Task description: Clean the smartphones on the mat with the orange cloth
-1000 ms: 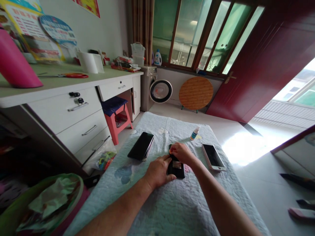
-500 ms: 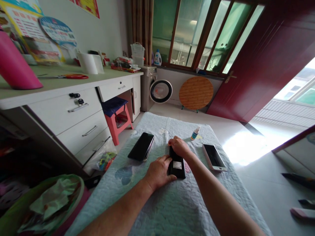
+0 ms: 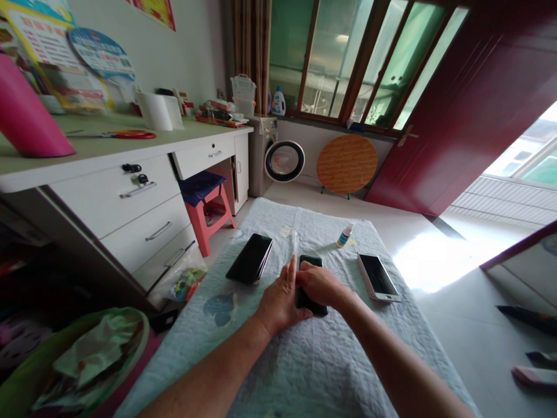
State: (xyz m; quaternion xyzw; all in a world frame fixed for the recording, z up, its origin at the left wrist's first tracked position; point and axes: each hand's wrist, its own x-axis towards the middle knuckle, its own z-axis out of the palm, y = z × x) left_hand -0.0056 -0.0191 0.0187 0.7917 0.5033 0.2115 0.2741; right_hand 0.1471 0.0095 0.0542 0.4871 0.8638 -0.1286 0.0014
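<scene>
A black phone (image 3: pixel 310 262) lies in the middle of a pale quilted mat (image 3: pixel 300 371). My left hand (image 3: pixel 281 296) holds its left edge, fingers closed along the side and the thumb at its near end. My right hand (image 3: pixel 319 284) lies over the phone's middle with its fingers curled and pressed onto the screen; whatever is under them is hidden. Only the phone's far end and near corner show.
A second black phone (image 3: pixel 250 258) lies left on the mat and a white-framed phone (image 3: pixel 378 277) right. A small bottle (image 3: pixel 344 235) stands behind. A desk with drawers (image 3: pixel 130 197), a red stool (image 3: pixel 206 203) and a green basket (image 3: pixel 78 360) are on the left.
My right hand has slid from the phone's far end back toward me over its middle. My left hand's fingers have stretched further up the phone's left edge.
</scene>
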